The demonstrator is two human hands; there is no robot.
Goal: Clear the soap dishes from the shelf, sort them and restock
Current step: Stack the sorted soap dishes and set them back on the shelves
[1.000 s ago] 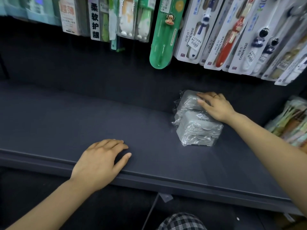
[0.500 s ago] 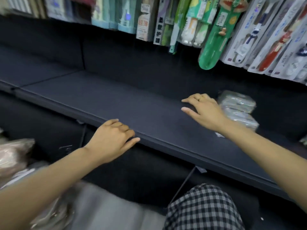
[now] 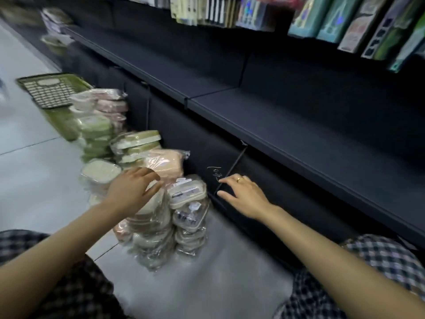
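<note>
Several stacks of plastic-wrapped soap dishes stand on the grey floor to the left of the dark shelf (image 3: 299,125). A beige stack (image 3: 188,210) is nearest, with a white and pink stack (image 3: 149,229) beside it, green ones (image 3: 96,132) and pink ones (image 3: 110,104) farther back. My left hand (image 3: 133,189) hovers over the white stack with relaxed fingers, holding nothing. My right hand (image 3: 243,196), wearing a ring, is spread open just right of the beige stack, in front of the shelf's dark base panel. The visible part of the shelf board carries no soap dishes.
A green slatted basket (image 3: 53,90) stands on the floor behind the stacks. Packaged goods (image 3: 345,21) hang above the shelf. My checked trouser legs (image 3: 379,268) are at the bottom corners. The picture is blurred by motion.
The view swung left and down from the shelf to the floor stacks. My right hand left the wrapped dishes on the shelf; both hands dropped toward the stacks.
</note>
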